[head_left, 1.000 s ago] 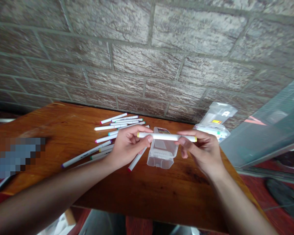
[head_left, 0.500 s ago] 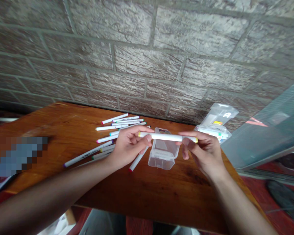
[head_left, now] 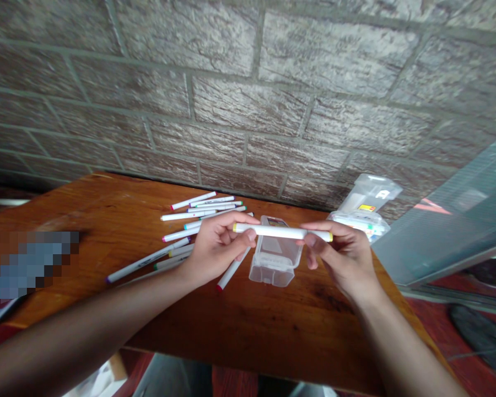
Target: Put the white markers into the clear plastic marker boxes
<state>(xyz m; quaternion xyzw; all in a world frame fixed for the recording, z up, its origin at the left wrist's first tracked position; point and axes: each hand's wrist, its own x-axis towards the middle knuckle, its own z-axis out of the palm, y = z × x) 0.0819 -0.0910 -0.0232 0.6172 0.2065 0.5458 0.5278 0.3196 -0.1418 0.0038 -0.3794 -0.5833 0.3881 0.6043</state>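
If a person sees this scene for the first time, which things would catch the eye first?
Probably the white marker with yellow ends, held between the left hand and the right hand near the middle of the view. Next, the loose markers scattered on the wooden table, mostly toward the left, and the grey block wall filling the upper part.

The white marker [head_left: 281,231], yellow at both ends, spans nearly level from my left grip [head_left: 219,242] to my right grip [head_left: 342,248] above the table [head_left: 273,325], roughly parallel to its far edge.
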